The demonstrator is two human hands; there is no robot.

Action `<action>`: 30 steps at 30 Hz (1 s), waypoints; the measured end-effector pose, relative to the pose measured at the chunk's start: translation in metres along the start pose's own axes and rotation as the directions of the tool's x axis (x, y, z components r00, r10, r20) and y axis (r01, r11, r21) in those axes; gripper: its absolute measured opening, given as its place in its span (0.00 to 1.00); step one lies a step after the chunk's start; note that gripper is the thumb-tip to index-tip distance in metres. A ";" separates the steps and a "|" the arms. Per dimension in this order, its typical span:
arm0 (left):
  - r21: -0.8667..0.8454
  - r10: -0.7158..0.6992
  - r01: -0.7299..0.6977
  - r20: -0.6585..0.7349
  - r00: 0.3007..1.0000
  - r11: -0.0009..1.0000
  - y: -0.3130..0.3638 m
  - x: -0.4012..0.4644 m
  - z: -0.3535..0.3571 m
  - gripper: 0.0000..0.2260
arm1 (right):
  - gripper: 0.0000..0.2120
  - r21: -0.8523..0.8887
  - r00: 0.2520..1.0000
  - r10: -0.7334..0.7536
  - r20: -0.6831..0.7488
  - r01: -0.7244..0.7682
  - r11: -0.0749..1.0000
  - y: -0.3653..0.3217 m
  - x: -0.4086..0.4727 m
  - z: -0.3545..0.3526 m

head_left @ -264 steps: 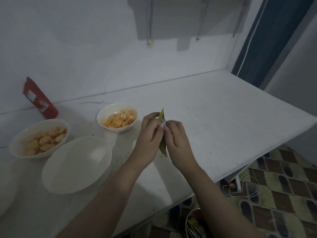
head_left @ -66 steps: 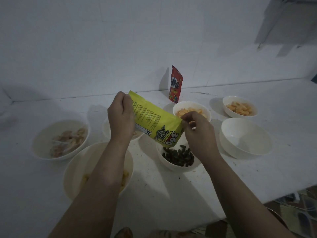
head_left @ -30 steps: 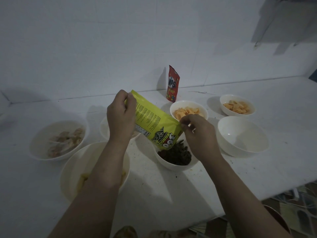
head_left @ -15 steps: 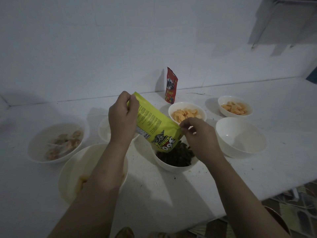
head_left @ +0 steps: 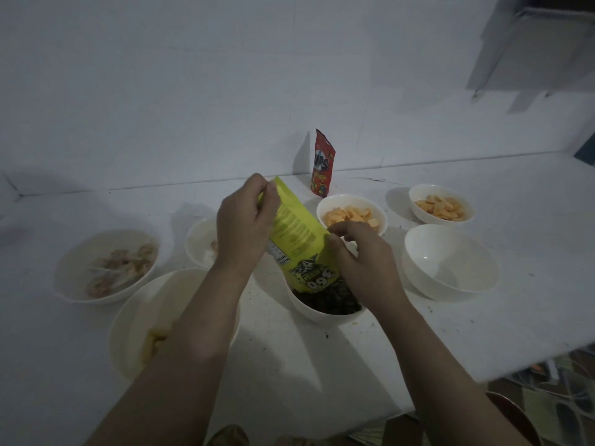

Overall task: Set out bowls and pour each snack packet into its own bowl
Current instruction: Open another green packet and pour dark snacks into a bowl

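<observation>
Your left hand (head_left: 246, 225) grips the raised end of the yellow-green packet (head_left: 297, 241), fingers (head_left: 269, 201) curled round its edge, while your right hand (head_left: 362, 265) pinches the packet's side low down, near the mouth. The packet is upended and tilted, its printed lower end dipping into the white bowl (head_left: 322, 312) right in front of you, which holds a heap of dark snack pieces (head_left: 331, 302) (the mouth itself is hidden behind the print and your right hand).

Just right of that bowl sits an empty bowl (head_left: 450, 262) on the white counter (head_left: 483, 317). Behind stand two smaller bowls of orange pieces (head_left: 352, 214) (head_left: 441, 206), and a red packet (head_left: 323, 164) stands upright against the wall. To the left are a bowl of pale pieces (head_left: 108, 265), a small bowl (head_left: 201, 243) partly hidden by your left hand, and a large near bowl (head_left: 145, 320) under your left forearm, with yellowish pieces in it.
</observation>
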State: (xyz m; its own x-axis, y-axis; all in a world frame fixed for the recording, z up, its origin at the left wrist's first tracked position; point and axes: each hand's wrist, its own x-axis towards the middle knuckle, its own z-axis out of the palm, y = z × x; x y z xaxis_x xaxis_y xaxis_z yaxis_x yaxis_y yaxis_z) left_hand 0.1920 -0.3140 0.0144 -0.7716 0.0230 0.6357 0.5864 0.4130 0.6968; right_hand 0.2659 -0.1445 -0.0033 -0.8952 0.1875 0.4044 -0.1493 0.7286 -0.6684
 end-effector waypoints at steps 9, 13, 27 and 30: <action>0.072 0.177 -0.184 0.087 0.980 0.980 0.018 -0.006 0.014 0.12 | 0.08 0.223 0.983 -0.091 -0.158 0.126 0.967 -0.046 0.031 0.017; 0.073 0.204 -0.211 0.083 0.975 0.975 0.019 -0.006 0.017 0.12 | 0.07 0.229 0.967 -0.116 -0.226 0.168 0.959 -0.048 0.034 0.021; -0.161 -0.056 0.050 -0.030 0.998 0.986 0.011 -0.017 0.049 0.27 | 0.09 0.386 0.913 0.135 -0.385 0.026 0.922 -0.031 0.021 0.007; -0.463 -0.251 0.300 0.165 0.954 0.834 0.021 -0.019 0.056 0.32 | 0.08 0.475 0.891 0.225 -0.394 -0.012 0.880 -0.024 0.020 0.001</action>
State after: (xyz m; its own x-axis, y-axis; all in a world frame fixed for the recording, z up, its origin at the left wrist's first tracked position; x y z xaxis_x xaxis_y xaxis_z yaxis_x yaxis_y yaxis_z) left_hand 0.2048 -0.2545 -0.0021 -0.9240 0.0689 0.3762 0.3717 -0.0701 0.9257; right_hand 0.2515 -0.1588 0.0201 -0.6660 0.5903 0.4560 -0.3203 0.3257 -0.8895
